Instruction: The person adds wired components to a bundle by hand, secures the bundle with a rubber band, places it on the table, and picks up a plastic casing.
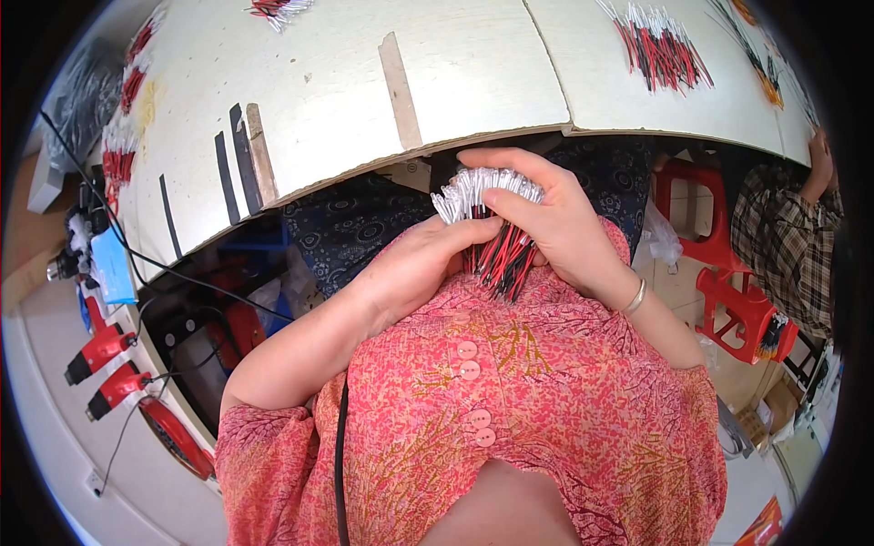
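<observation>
A thick bundle of short red and black wires point(503, 259) with white ends point(487, 189) is held in front of my chest, over my lap. My left hand point(414, 259) closes on its left side, thumb pressed across the wires just below the white ends. From the right, my right hand point(560, 214) wraps round the top of the bundle, its thumb on the white ends and its fingers curled over the far side. The dark tips of the wires point down toward my shirt. My hands partly hide the middle of the bundle.
A pale table point(473, 82) spans the far side, with a pile of red and black wires point(665, 50) at its right. Dark strips point(244, 159) lie near its edge. Red heat guns point(100, 355) hang at left. Red stools point(696, 209) and another person's sleeve point(774, 246) are at right.
</observation>
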Demonstrator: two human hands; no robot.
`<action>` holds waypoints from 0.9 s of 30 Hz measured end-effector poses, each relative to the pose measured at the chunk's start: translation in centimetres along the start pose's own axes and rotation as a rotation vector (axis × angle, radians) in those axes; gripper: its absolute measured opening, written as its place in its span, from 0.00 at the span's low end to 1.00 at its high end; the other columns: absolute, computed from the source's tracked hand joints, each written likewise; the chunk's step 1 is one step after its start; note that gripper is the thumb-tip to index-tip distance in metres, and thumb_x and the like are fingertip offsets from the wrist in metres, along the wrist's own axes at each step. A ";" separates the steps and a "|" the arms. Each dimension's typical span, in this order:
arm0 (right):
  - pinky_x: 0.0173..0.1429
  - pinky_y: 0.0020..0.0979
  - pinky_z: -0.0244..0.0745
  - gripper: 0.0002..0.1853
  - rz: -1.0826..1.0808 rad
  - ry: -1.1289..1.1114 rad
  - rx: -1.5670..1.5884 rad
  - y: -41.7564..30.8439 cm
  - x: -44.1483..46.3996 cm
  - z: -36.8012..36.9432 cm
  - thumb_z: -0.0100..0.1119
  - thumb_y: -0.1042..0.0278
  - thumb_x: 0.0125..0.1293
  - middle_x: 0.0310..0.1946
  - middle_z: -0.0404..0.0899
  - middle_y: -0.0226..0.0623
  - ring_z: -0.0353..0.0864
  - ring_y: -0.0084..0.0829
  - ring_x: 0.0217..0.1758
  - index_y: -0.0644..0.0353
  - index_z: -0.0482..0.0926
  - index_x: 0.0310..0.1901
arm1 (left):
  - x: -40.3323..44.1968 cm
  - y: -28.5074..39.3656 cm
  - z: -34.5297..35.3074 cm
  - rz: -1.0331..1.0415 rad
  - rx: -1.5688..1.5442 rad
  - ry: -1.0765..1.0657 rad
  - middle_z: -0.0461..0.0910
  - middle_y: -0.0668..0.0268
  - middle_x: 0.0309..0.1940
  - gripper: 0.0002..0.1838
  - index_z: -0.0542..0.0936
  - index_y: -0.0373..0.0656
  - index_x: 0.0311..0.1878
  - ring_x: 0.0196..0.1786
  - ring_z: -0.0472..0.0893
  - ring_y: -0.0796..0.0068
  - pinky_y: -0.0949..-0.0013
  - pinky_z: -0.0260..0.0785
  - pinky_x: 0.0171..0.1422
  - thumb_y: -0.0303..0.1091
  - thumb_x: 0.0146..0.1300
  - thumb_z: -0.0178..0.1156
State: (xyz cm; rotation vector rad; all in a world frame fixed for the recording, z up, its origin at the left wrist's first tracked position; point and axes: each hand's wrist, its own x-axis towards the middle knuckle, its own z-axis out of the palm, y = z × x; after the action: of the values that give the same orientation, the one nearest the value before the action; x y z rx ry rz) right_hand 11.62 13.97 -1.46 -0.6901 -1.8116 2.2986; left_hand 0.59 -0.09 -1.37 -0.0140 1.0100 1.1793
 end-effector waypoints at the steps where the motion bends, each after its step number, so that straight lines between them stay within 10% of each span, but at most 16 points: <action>1: 0.53 0.21 0.75 0.18 0.020 0.000 0.014 -0.1 0.0 0.0 0.56 0.74 0.69 0.49 0.82 0.34 0.79 0.18 0.47 0.67 0.77 0.59 | 0.1 0.0 0.0 -0.011 -0.030 -0.003 0.78 0.59 0.55 0.22 0.70 0.32 0.64 0.56 0.79 0.72 0.68 0.71 0.63 0.38 0.74 0.53; 15: 0.47 0.19 0.76 0.18 0.071 -0.008 0.076 0.2 -0.1 -0.1 0.55 0.75 0.69 0.45 0.82 0.33 0.79 0.15 0.43 0.66 0.77 0.59 | -0.2 0.1 0.6 0.028 -0.136 0.035 0.79 0.57 0.56 0.20 0.72 0.32 0.61 0.59 0.79 0.66 0.59 0.69 0.69 0.38 0.75 0.47; 27: 0.57 0.22 0.74 0.19 0.056 -0.018 0.000 0.0 0.0 0.1 0.57 0.77 0.68 0.51 0.80 0.33 0.78 0.18 0.50 0.65 0.76 0.60 | 0.1 -0.4 -0.4 -0.048 0.141 0.071 0.82 0.65 0.47 0.19 0.79 0.36 0.55 0.47 0.78 0.82 0.73 0.70 0.53 0.41 0.72 0.54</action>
State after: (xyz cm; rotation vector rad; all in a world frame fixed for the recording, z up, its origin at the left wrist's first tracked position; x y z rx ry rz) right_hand 11.60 13.88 -1.40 -0.7315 -1.8228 2.3469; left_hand 0.61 -0.42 -1.85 0.0312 1.1477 1.0685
